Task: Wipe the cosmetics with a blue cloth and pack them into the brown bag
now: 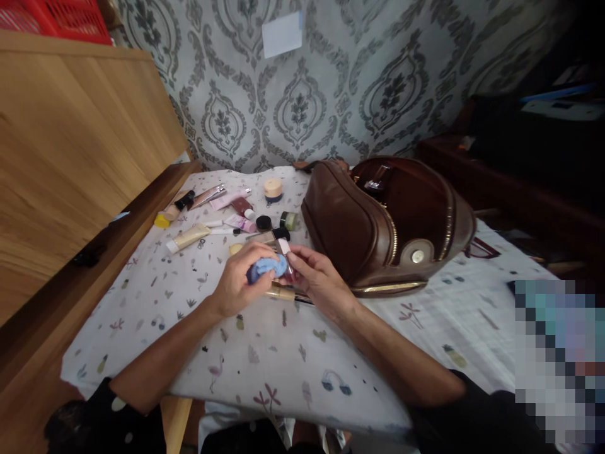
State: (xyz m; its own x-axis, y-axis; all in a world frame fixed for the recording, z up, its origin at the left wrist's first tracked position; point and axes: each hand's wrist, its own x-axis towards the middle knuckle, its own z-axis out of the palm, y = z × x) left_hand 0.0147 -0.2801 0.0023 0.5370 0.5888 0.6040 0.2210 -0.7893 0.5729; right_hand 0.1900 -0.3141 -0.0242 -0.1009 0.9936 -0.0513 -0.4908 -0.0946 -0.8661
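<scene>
Above the front middle of the table, my left hand (pixel 239 277) is closed around a crumpled blue cloth (pixel 273 267). My right hand (pixel 324 280) pinches a small lip gloss tube (pixel 284 246) with a pale pink end and a reddish part. The cloth touches the tube, and my fingers cover much of it. Beneath the hands lies a beige tube (pixel 282 294), partly hidden, beside a thin dark stick. Just beyond are a black round lid (pixel 263 222) and a green jar (pixel 288 220) lying on its side.
A brown leather bag (pixel 350 221) stands unzipped to the right. Several cosmetic tubes, including a cream one (pixel 189 239), lie at the left, with a beige jar (pixel 273 189) behind. The patterned cloth (pixel 278 353) covers the table. A wooden cabinet (pixel 85 139) rises at left; wallpaper backs everything.
</scene>
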